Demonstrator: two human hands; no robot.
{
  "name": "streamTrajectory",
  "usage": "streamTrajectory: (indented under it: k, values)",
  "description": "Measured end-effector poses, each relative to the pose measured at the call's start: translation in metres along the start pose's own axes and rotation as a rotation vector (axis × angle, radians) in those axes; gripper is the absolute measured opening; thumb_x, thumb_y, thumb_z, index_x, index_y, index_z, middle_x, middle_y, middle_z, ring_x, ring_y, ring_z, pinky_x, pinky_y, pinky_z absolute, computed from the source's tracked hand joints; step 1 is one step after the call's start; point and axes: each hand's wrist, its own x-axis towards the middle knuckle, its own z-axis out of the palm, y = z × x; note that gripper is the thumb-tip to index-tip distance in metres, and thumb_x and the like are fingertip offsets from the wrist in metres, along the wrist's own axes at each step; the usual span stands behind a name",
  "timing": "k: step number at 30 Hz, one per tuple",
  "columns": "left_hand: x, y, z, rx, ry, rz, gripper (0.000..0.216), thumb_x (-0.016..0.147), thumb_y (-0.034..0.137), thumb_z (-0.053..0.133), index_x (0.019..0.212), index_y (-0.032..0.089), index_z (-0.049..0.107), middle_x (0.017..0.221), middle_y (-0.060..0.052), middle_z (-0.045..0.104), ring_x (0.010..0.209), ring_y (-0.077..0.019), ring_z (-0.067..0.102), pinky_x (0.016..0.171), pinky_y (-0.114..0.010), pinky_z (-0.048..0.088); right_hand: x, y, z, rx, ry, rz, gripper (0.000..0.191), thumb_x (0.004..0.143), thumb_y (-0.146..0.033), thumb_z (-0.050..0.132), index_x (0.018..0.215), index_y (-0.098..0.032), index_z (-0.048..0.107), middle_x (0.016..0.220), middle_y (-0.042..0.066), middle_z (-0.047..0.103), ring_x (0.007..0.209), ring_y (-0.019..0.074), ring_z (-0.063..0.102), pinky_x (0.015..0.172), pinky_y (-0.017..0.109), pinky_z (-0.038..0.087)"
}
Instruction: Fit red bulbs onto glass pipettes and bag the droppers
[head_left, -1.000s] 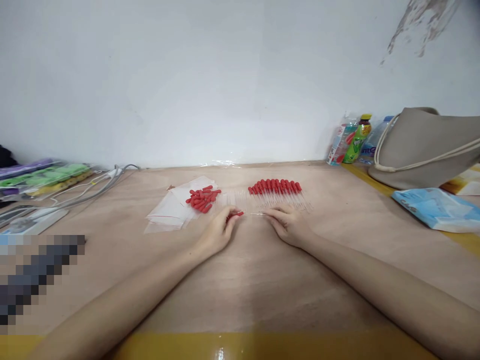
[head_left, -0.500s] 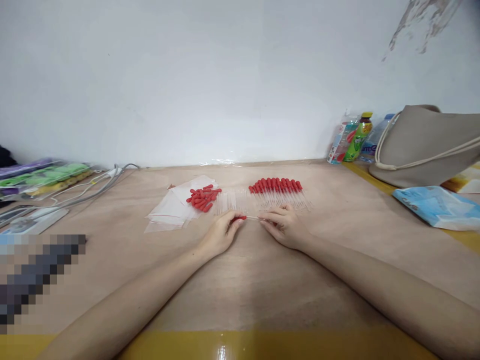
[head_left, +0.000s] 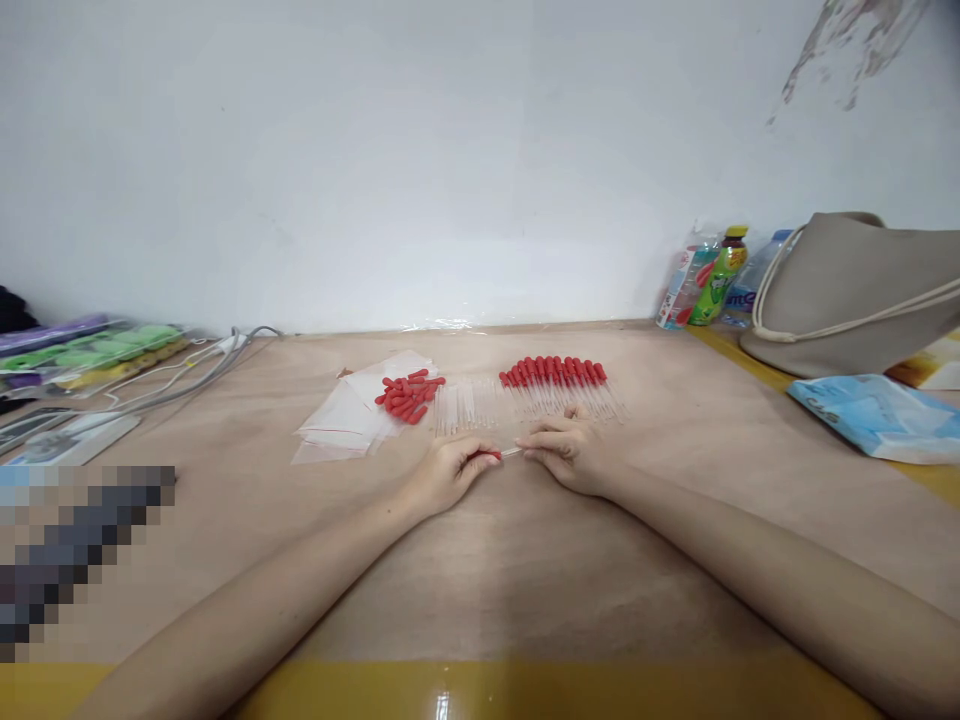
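Between finger and thumb, my left hand pinches a red rubber bulb, whose end pokes out to the right. My right hand grips a thin clear dropper tube and points it left at the bulb. The tube and bulb meet or nearly meet; whether the tube sits inside the bulb I cannot tell. Behind my left hand lies a heap of loose red bulbs. Bare clear tubes lie in a row beside it. Beyond my right hand, droppers with red bulbs are lined up.
Clear plastic bags lie under the loose bulbs. At the right stand bottles, a grey bag and a blue packet. Cables, a power strip and packaged colourful rolls occupy the left side.
My left hand has come slightly down and right with the bulb. The gap between my two hands has narrowed, and less of the tube shows between them.
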Motion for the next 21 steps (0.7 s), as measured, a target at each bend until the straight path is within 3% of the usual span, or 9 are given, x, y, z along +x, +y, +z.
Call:
streamTrajectory:
  k: [13, 21]
  values:
    - [0.001, -0.007, 0.003, 0.136, 0.026, 0.096, 0.017, 0.084, 0.028, 0.050, 0.083, 0.015, 0.059, 0.073, -0.003, 0.061, 0.065, -0.0117, 0.055, 0.060, -0.023, 0.042, 0.005, -0.020, 0.000, -0.133, 0.019, -0.069, 0.025, 0.086, -0.022, 0.041, 0.076, -0.018, 0.063, 0.064, -0.001, 0.057, 0.057, 0.0098, 0.044, 0.068, 0.031, 0.020]
    - [0.001, -0.009, 0.005, 0.141, 0.024, 0.132, 0.017, 0.085, 0.029, 0.048, 0.082, 0.015, 0.058, 0.072, -0.003, 0.060, 0.067, -0.0126, 0.054, 0.061, -0.024, 0.042, 0.011, -0.025, 0.000, -0.162, -0.096, -0.043, 0.028, 0.088, -0.024, 0.037, 0.075, -0.017, 0.061, 0.067, 0.001, 0.061, 0.060, 0.0109, 0.047, 0.069, 0.030, 0.020]
